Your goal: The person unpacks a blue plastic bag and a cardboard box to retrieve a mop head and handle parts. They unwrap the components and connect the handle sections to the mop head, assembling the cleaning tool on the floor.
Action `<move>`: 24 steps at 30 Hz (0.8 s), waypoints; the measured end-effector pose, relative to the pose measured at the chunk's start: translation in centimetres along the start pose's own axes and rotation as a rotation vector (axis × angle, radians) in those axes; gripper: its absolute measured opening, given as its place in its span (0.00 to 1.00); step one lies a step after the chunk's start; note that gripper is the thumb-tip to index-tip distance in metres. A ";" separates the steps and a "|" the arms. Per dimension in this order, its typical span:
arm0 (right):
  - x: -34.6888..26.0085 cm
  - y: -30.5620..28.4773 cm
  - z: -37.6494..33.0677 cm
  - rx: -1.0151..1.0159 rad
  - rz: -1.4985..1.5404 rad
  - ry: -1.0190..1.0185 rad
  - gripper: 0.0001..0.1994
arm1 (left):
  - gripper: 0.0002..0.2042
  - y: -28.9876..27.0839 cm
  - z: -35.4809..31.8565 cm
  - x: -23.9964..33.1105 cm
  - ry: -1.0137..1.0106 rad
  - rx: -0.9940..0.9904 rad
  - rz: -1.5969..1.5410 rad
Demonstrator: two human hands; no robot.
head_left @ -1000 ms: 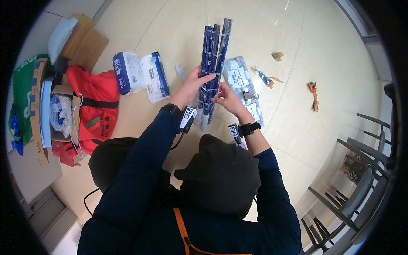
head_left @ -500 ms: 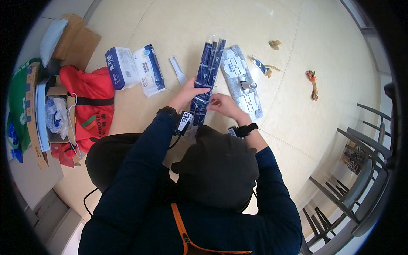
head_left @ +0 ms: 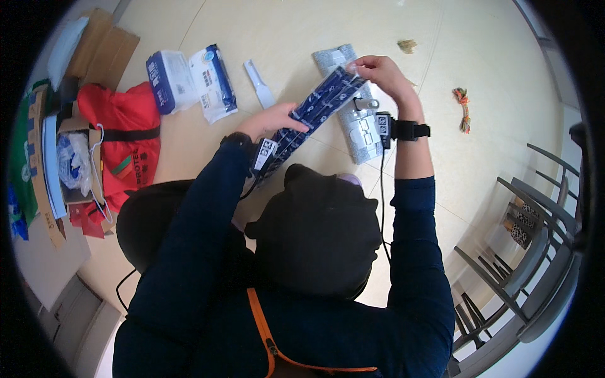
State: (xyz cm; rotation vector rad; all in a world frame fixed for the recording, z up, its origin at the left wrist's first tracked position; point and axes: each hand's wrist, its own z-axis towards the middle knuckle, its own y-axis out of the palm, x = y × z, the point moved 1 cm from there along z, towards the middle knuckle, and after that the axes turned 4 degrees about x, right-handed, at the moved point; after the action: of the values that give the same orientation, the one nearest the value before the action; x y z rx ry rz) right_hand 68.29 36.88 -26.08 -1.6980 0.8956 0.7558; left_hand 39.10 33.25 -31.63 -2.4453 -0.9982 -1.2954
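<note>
I hold a long dark blue printed strip of packets point(head_left: 318, 110) slanted above the pale floor. My left hand point(head_left: 274, 120) grips its lower middle part. My right hand point(head_left: 380, 72) pinches the strip's upper far end. Both wrists carry black bands with small devices. Under the strip, on the floor, lies a grey and white flat pack point(head_left: 360, 129), partly hidden by the strip and my right wrist. My dark-capped head and blue sleeves fill the lower middle of the view.
Two blue and white packages point(head_left: 189, 79) and a small white piece point(head_left: 259, 85) lie at the upper left. A red bag point(head_left: 120, 138) and cardboard boxes point(head_left: 60, 170) crowd the left. A coloured rope knot point(head_left: 464, 108) lies right, with dark chairs point(head_left: 535, 227) beyond.
The blue strip has swung from pointing straight away to slanting up to the right. My right hand has slid from its middle to its far end, away from my left hand.
</note>
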 end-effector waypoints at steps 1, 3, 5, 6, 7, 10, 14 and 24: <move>0.0 -0.3 0.1 -0.052 -0.059 0.024 0.22 | 0.25 -0.2 -0.2 0.0 0.009 -0.025 0.023; 0.0 -0.6 0.1 -0.150 -0.111 0.029 0.22 | 0.26 -1.2 -0.2 0.3 -0.028 -0.030 0.189; 0.0 -0.8 -0.1 -0.170 -0.035 -0.006 0.22 | 0.25 -2.0 -0.2 0.6 -0.049 -0.070 0.169; 0.0 -0.5 -0.2 -0.161 -0.075 0.010 0.21 | 0.25 -2.6 -0.3 0.8 -0.075 -0.049 0.178; 0.1 -0.4 -0.4 -0.191 0.007 -0.014 0.19 | 0.24 -3.2 -0.3 1.1 -0.050 -0.064 0.231; 0.2 0.2 -0.9 -0.166 0.115 -0.038 0.16 | 0.19 -4.9 -0.5 1.7 -0.167 -0.164 0.209; 0.3 -1.3 -1.1 0.169 0.605 -0.028 0.18 | 0.42 -7.0 -1.2 1.4 -0.192 -0.083 0.501; 3.5 -20.0 -6.4 1.064 1.394 -0.291 0.13 | 0.25 -9.5 -1.6 -2.0 -0.218 -0.051 0.362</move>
State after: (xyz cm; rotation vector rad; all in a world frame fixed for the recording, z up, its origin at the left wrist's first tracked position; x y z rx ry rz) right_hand 87.49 33.89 -17.37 0.1448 1.7971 1.0298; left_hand 31.11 38.67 -33.52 -2.6875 -0.5301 -0.9636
